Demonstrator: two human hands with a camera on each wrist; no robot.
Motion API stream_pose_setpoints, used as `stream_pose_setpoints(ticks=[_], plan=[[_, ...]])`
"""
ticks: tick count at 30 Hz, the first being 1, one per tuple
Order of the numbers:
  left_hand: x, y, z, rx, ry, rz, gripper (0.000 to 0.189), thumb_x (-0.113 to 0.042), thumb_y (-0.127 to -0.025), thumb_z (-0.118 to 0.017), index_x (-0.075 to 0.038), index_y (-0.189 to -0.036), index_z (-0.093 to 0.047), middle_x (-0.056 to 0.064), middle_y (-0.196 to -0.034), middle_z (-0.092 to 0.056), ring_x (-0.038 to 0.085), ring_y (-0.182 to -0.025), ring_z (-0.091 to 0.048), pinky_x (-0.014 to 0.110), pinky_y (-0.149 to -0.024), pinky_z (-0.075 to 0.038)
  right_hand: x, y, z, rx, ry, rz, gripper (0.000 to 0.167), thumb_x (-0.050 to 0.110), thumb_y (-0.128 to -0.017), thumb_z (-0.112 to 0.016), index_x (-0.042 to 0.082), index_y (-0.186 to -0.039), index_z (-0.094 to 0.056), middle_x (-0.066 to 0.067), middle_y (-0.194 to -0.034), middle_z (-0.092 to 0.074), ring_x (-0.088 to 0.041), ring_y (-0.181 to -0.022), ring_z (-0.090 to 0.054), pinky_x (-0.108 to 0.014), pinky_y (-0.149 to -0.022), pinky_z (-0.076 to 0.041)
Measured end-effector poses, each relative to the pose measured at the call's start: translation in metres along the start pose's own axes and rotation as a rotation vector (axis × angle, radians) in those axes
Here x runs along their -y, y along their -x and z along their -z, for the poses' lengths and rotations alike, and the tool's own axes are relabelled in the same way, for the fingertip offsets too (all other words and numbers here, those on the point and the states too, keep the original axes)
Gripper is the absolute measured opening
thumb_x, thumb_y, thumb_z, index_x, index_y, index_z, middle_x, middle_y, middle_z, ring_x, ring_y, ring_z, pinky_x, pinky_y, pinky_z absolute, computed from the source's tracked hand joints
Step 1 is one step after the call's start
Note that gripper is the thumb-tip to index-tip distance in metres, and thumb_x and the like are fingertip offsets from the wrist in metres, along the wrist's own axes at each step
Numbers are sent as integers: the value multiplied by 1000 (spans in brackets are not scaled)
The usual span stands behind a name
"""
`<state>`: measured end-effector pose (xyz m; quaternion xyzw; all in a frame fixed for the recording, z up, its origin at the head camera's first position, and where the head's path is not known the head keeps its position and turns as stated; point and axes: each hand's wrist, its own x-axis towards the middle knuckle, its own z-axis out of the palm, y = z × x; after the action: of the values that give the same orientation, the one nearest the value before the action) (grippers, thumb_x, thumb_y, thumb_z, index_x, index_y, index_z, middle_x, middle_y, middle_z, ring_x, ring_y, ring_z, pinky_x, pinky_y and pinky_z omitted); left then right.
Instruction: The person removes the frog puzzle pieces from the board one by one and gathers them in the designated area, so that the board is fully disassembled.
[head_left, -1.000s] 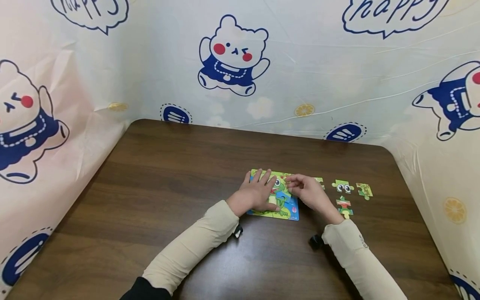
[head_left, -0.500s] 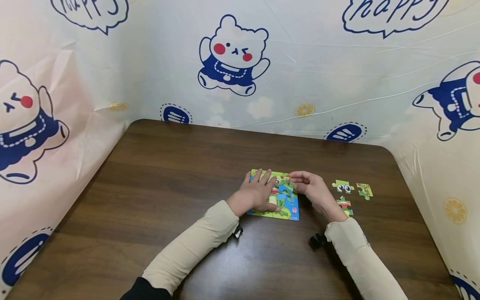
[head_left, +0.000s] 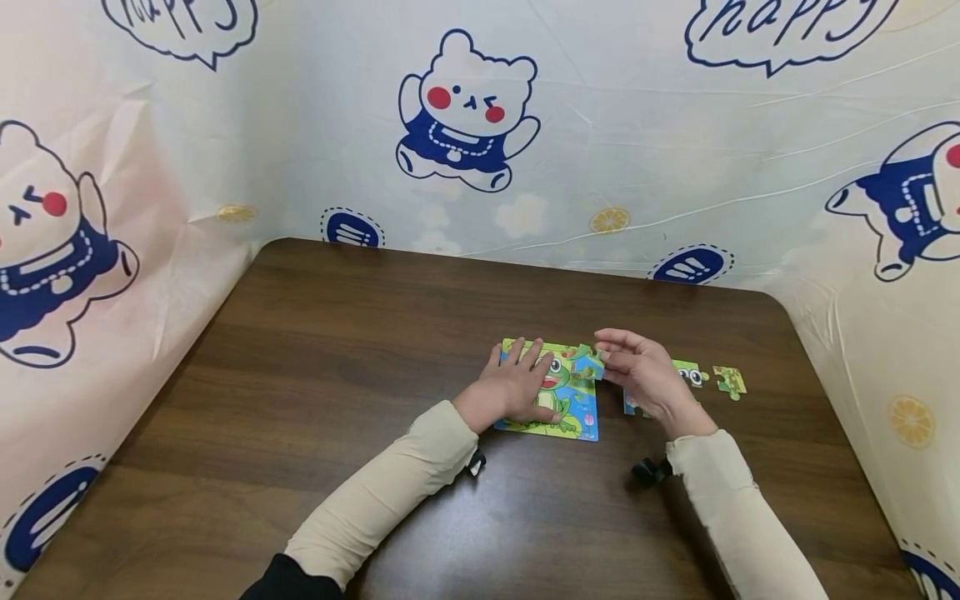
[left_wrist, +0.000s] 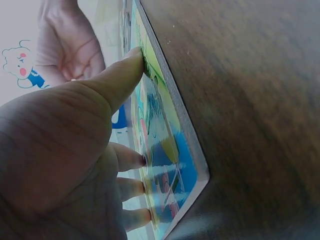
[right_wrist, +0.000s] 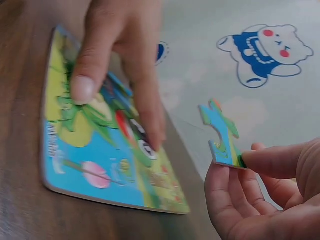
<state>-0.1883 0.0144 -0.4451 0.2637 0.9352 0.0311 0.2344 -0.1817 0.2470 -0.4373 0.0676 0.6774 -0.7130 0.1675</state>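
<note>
A frog picture puzzle (head_left: 579, 427) lies on the brown table in the head view. My left hand (head_left: 513, 390) rests on its left part with fingers spread, hiding that side; the left wrist view shows the thumb (left_wrist: 122, 75) and fingertips touching the picture. Just past the puzzle's upper right edge, my right hand (head_left: 647, 377) pinches a green and blue puzzle piece (right_wrist: 224, 136) between thumb and fingers. The right wrist view shows that piece held up, tilted, and apart from the puzzle (right_wrist: 142, 187).
To the right lie loose puzzle pieces, one with eyes (head_left: 692, 373) and a green one (head_left: 729, 382). A blue-edged piece (head_left: 629, 403) shows partly from under the right hand. Behind the table (head_left: 360, 350) hangs a printed cloth (head_left: 600, 100).
My right hand has drawn back to the right from the puzzle, and a pinched piece now shows in its fingers. The left hand has stayed in place.
</note>
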Motion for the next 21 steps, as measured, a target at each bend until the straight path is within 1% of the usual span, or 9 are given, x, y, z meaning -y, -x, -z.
stream_pose_setpoints(ticks=[2,3,6,9,11,16,21], plan=[[0,0,0,0,3,-4,100,-74,-90,-56,-25,-165,-11,1,-173,2,29,-160,1,56,-128,-4,5,3,3,-4,-17,0,24,5,-104,-55,21,-117,-66,7,-106,-69,-7,-96,-64,-23,-80,-54],[0,0,0,-1,4,-6,100,-73,-90,-56,-25,-165,-11,1,-173,1,29,-160,1,56,-128,-4,8,5,5,-3,-31,2,23,6,-104,-55,22,-116,-66,8,-105,-70,-7,-96,-64,-23,-78,-52],[1,1,0,-2,6,-10,100,-73,-90,-56,-25,-165,-11,2,-173,2,29,-160,1,56,-128,-5,14,11,13,-9,-92,5,22,6,-103,-58,20,-118,-67,9,-104,-71,-6,-94,-64,-22,-73,-48],[1,1,-1,-4,8,-8,100,-73,-90,-56,-25,-165,-11,1,-173,2,29,-160,1,56,-128,-5,18,18,24,-23,-148,19,23,6,-101,-60,18,-120,-67,9,-103,-72,-6,-90,-64,-21,-69,-47],[1,0,-1,-4,8,-7,101,-73,-90,-56,-25,-165,-11,1,-173,2,29,-160,1,56,-128,-5,20,23,31,-38,-176,30,23,6,-101,-61,18,-119,-69,10,-102,-73,-6,-90,-66,-20,-69,-50],[1,0,-2,-7,9,-5,101,-73,-90,-56,-25,-165,-11,2,-173,2,29,-160,1,56,-128,-5,23,37,51,-61,-204,63,23,6,-101,-61,18,-119,-70,8,-105,-72,-6,-93,-67,-21,-73,-56],[1,0,-1,-4,9,-5,101,-73,-90,-56,-25,-165,-10,1,-173,2,29,-160,2,57,-128,-6,21,53,72,-66,-223,80,24,5,-101,-60,19,-117,-71,7,-106,-72,-7,-92,-67,-23,-73,-58]])
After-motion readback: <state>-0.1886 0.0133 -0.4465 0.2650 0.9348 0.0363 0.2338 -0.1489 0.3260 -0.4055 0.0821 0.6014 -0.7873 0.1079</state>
